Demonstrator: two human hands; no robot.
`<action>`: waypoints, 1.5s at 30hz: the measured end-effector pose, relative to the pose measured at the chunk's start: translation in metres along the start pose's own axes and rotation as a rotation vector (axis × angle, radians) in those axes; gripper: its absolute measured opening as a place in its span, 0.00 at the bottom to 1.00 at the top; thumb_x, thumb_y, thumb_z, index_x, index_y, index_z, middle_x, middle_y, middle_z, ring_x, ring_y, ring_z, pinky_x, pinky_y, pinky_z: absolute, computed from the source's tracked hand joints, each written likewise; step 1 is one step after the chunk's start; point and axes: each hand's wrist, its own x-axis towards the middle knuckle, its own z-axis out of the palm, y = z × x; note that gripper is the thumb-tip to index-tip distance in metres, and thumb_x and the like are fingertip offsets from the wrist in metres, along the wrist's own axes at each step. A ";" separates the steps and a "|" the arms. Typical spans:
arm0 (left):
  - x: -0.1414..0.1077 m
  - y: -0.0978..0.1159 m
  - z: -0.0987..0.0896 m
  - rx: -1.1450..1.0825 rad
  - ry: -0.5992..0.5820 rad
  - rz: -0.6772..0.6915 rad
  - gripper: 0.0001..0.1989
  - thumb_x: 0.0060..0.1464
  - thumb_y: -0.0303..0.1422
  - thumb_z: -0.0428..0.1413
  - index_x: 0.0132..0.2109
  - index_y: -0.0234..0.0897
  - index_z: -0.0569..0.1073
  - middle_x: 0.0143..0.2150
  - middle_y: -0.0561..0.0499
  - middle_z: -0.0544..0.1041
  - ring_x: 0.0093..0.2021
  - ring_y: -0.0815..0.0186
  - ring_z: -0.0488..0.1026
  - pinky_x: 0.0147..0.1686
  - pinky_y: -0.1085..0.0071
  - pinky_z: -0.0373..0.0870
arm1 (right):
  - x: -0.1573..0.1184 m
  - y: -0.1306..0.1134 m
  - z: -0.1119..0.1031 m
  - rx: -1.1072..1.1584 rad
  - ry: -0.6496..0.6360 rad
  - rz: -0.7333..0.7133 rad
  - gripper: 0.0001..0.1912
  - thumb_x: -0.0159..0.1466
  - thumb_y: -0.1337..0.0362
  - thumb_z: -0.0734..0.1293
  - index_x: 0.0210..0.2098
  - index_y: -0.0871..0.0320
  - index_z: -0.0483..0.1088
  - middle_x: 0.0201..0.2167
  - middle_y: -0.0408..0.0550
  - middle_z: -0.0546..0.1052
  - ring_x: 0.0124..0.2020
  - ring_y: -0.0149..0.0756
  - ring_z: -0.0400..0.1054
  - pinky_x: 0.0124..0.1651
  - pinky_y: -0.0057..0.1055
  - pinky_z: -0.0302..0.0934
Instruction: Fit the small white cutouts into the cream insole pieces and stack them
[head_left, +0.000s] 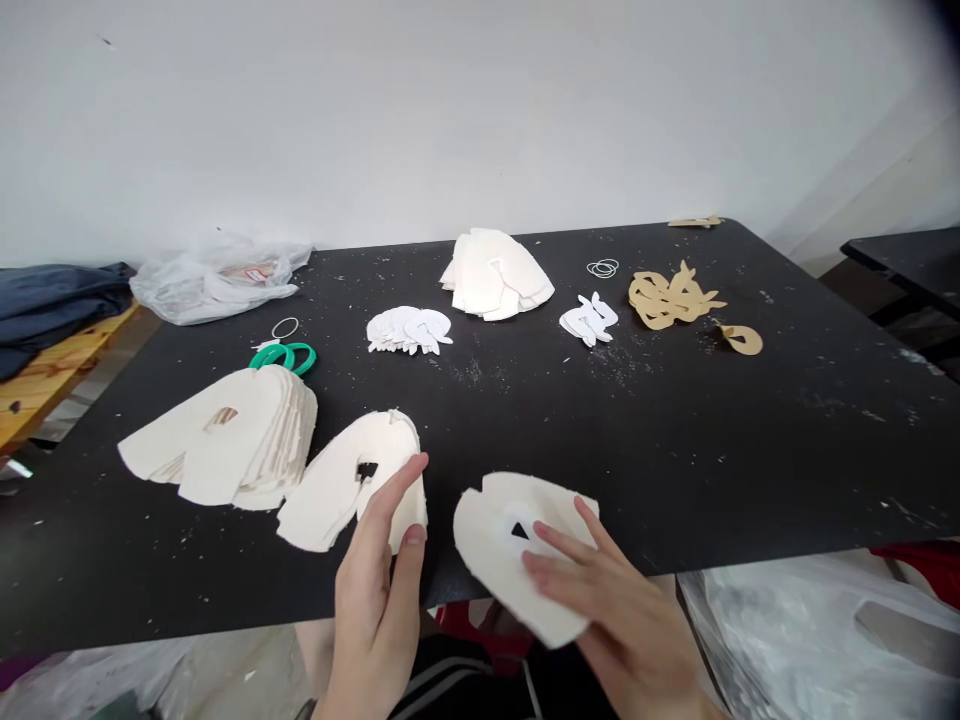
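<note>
My right hand [615, 600] grips a cream, felt-like cut piece [491, 520] with a small triangular hole; its fingers lie on top, and its thumb is hidden. The piece overhangs the table's front edge. My left hand [382, 570] is open, thumb and index finger apart, beside a low pile of similar cream pieces [322, 505]; I cannot tell whether it touches them. Further left is a thicker stack of cream pieces [247, 420], with green-handled scissors [289, 357] behind it, their blades hidden.
On the black table [712, 460] sit another cream stack [499, 275], small white cutouts [409, 328], more white cutouts [589, 320], tan paper cutouts [667, 297] and rubber bands [602, 268]. A plastic bag [217, 280] lies back left. Plastic sheeting [817, 640] hangs below the front edge.
</note>
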 end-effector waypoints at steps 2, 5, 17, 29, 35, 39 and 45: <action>-0.001 0.003 0.010 -0.086 -0.035 -0.033 0.23 0.69 0.37 0.43 0.68 0.47 0.57 0.68 0.46 0.64 0.69 0.55 0.59 0.67 0.53 0.57 | 0.011 -0.010 -0.003 0.296 0.239 0.313 0.14 0.69 0.70 0.62 0.49 0.50 0.75 0.47 0.45 0.81 0.51 0.45 0.75 0.60 0.49 0.67; -0.003 0.011 0.032 -0.376 -0.185 -0.101 0.32 0.69 0.46 0.40 0.73 0.46 0.39 0.68 0.40 0.64 0.66 0.54 0.64 0.62 0.52 0.65 | 0.033 -0.020 0.002 0.641 0.508 0.604 0.16 0.71 0.60 0.60 0.55 0.49 0.72 0.50 0.50 0.80 0.50 0.48 0.76 0.49 0.46 0.75; 0.028 0.019 0.034 -0.710 -0.377 -0.393 0.19 0.57 0.41 0.61 0.51 0.35 0.77 0.41 0.45 0.82 0.38 0.60 0.78 0.35 0.69 0.75 | 0.047 -0.006 0.005 0.870 0.494 0.605 0.18 0.65 0.59 0.68 0.54 0.53 0.70 0.53 0.53 0.77 0.53 0.49 0.73 0.49 0.44 0.74; 0.051 0.032 0.030 -0.486 -0.381 -0.274 0.18 0.47 0.39 0.68 0.42 0.34 0.77 0.38 0.46 0.82 0.36 0.58 0.78 0.31 0.70 0.74 | 0.049 0.010 0.024 0.752 0.529 0.739 0.13 0.54 0.58 0.76 0.36 0.59 0.80 0.31 0.51 0.81 0.32 0.43 0.73 0.34 0.39 0.71; 0.058 0.031 0.032 -0.465 -0.373 -0.252 0.16 0.48 0.39 0.67 0.41 0.33 0.77 0.36 0.46 0.82 0.34 0.59 0.78 0.29 0.70 0.73 | 0.053 0.011 0.026 0.750 0.535 0.737 0.11 0.53 0.59 0.77 0.30 0.60 0.80 0.25 0.49 0.79 0.26 0.39 0.70 0.31 0.36 0.68; 0.060 0.031 0.030 -0.469 -0.395 -0.251 0.17 0.49 0.40 0.67 0.42 0.33 0.76 0.37 0.46 0.82 0.35 0.59 0.78 0.30 0.70 0.73 | 0.055 0.010 0.026 0.792 0.548 0.747 0.10 0.53 0.61 0.78 0.31 0.60 0.80 0.26 0.48 0.78 0.27 0.37 0.69 0.31 0.34 0.67; 0.061 0.035 0.029 -0.543 -0.388 -0.172 0.23 0.47 0.37 0.68 0.49 0.36 0.73 0.43 0.46 0.82 0.42 0.56 0.78 0.38 0.66 0.75 | 0.056 0.009 0.034 0.792 0.553 0.734 0.14 0.54 0.59 0.77 0.37 0.62 0.80 0.32 0.51 0.81 0.29 0.39 0.71 0.34 0.37 0.69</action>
